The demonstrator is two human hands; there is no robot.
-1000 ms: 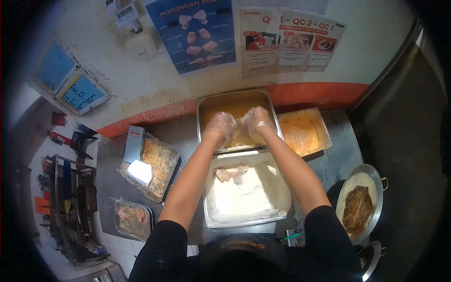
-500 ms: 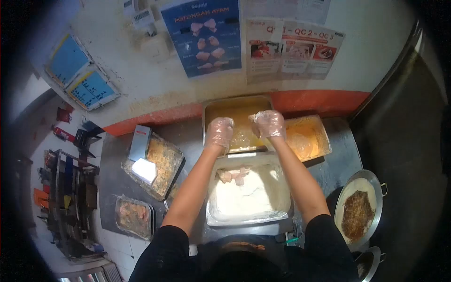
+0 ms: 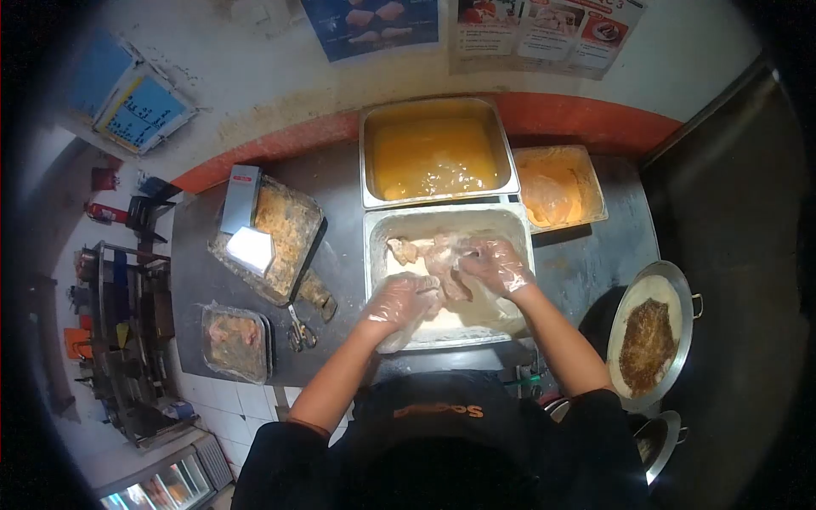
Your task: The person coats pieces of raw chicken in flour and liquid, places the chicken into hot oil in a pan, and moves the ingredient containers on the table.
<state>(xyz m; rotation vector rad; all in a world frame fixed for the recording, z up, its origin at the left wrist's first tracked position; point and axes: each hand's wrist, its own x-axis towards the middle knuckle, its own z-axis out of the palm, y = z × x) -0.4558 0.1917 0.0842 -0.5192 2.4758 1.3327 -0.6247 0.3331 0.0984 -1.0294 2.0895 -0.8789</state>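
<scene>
Both my hands wear clear plastic gloves and are over the metal tray of white flour [image 3: 372, 255]. My left hand [image 3: 404, 299] is closed at the tray's left side, on a pale piece of meat. My right hand [image 3: 495, 262] has its fingers pinched at the right end of another pale meat piece [image 3: 446, 270], which hangs or lies toward the middle of the flour. A smaller meat piece [image 3: 403, 250] lies near the upper left. Just behind stands a deep metal pan of yellowish liquid [image 3: 433, 153].
An orange-coated tray [image 3: 561, 187] stands at the right. Leftward are a crumb-covered tray [image 3: 285, 229] with a metal box, scissors [image 3: 300, 330], and a wrapped meat tray [image 3: 235, 344]. Large round pans [image 3: 653, 336] stand at the far right.
My hands have moved from the liquid pan back toward me, over the flour tray. Meat pieces now show between them. The view has tilted downward.
</scene>
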